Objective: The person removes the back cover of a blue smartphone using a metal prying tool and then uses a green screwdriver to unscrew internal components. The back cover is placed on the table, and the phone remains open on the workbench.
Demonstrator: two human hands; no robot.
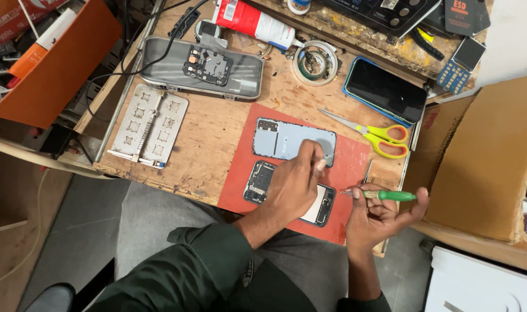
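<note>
On the red mat (pixel 350 164) at the near edge of the wooden bench (pixel 211 138) lay an opened phone (pixel 262 180), back removed, dark circuit board and metal shields showing at its left end, a pale rectangular part at its right end. Just above it on the same mat lay the phone's pale blue back cover (pixel 286 140), inner face up, with a dark camera cut-out in its upper left corner.

Left hand (pixel 295 185) reached across the middle of the opened phone, covering most of it; fingertips pinched together over the lower right edge of the back cover, on something small and pale that could not be made out. Whether the fingers touched the cover itself was unclear.

Right hand (pixel 379 216) sat off the mat's right corner, palm up, fingers curled loosely around a green-handled screwdriver (pixel 382 195). Tool lay level, metal tip pointing left toward the opened phone's right end, near it but apart.

Further off: yellow-handled scissors (pixel 379 136) just right of the mat, a dark-screened phone in a blue case (pixel 386 89) beyond them, a roll of tape (pixel 315 62), a grey metal holding fixture (pixel 151 127) to the left, and a clear tray (pixel 203 66) with a circuit board at the back.
</note>
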